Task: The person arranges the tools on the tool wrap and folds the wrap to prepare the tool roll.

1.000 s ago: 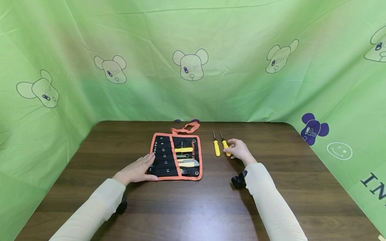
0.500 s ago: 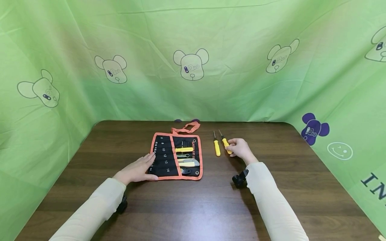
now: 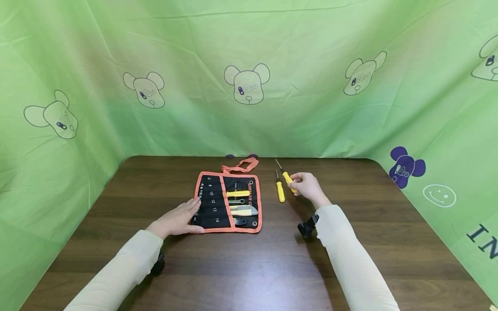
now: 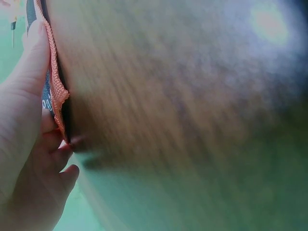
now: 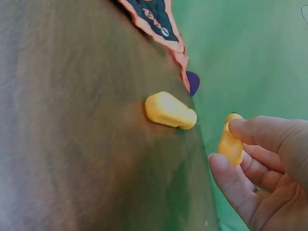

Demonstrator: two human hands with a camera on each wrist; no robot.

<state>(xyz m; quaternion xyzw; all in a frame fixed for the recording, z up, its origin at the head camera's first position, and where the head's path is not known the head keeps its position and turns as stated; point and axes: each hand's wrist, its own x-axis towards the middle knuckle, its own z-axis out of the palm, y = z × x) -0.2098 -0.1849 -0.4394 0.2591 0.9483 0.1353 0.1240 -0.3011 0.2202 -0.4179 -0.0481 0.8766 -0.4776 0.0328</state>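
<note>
A black tool pouch (image 3: 210,211) with orange trim lies unfolded on the table. My left hand (image 3: 178,219) rests on its left edge with fingers extended; the left wrist view has the thumb along the orange border. In its pockets sit a yellow handle (image 3: 238,193), a small wrench (image 3: 236,201), a utility knife (image 3: 244,211) and a dark tool (image 3: 239,221). Right of the pouch, my right hand (image 3: 310,190) pinches a screwdriver (image 3: 287,177) by its yellow handle, raised with the tip pointing away. A second yellow-handled screwdriver (image 5: 166,109) lies on the table beside it.
The brown wooden table (image 3: 249,263) ends at a green curtain (image 3: 186,125) printed with bear heads, which surrounds its back and sides. An orange strap (image 3: 241,165) trails from the pouch's far edge. Dark wrist cameras (image 3: 307,228) sit under both forearms.
My right hand has lifted the screwdriver off the table and shifted it slightly left and away, toward the second one. The left hand and the pouch have stayed in place.
</note>
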